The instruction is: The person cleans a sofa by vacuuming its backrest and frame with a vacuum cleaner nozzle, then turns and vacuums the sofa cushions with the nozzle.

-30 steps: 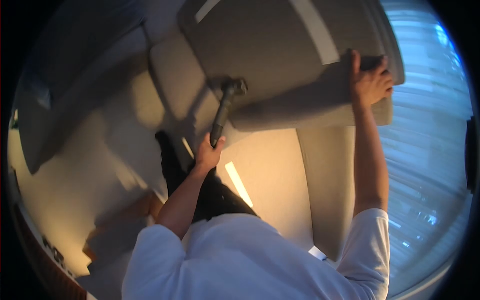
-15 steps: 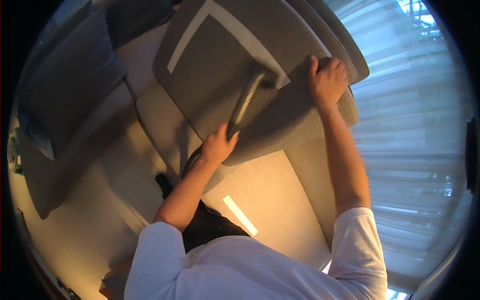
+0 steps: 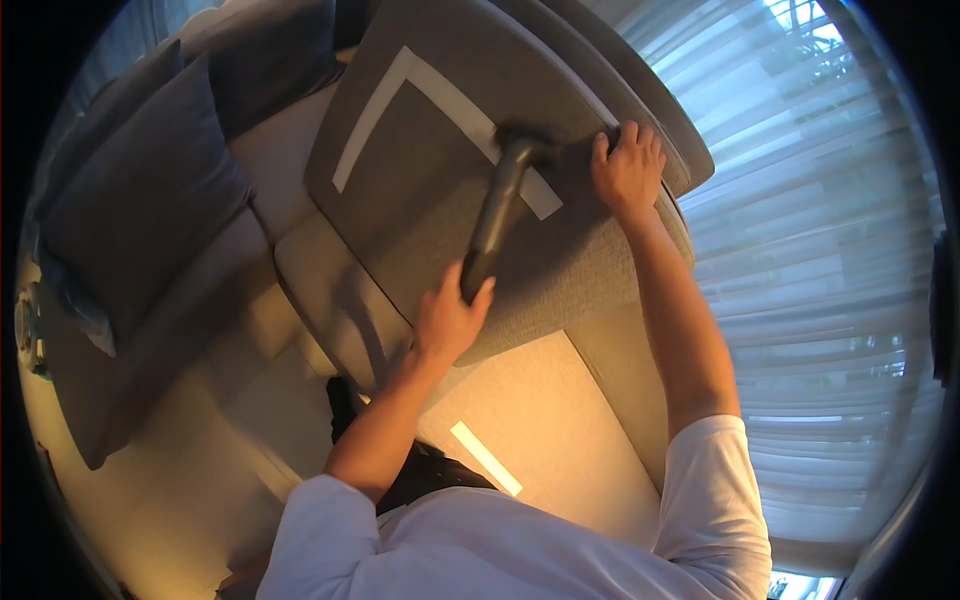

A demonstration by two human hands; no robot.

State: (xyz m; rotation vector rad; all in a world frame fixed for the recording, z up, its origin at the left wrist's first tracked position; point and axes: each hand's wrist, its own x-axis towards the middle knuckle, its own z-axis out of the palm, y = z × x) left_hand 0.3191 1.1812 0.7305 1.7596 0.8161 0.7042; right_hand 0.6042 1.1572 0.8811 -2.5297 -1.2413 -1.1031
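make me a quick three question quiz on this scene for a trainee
1. Multiple choice: what does the left hand hold?
a) a pillow
b) a long-handled tool
c) a curtain

2. True or false: the right hand is at the edge of the cushion.

3. Fill in the blank: the pale strip on the seat is straight, while the pale band on the cushion is ____.

Key: 1 b; 2 true; 3 bent.
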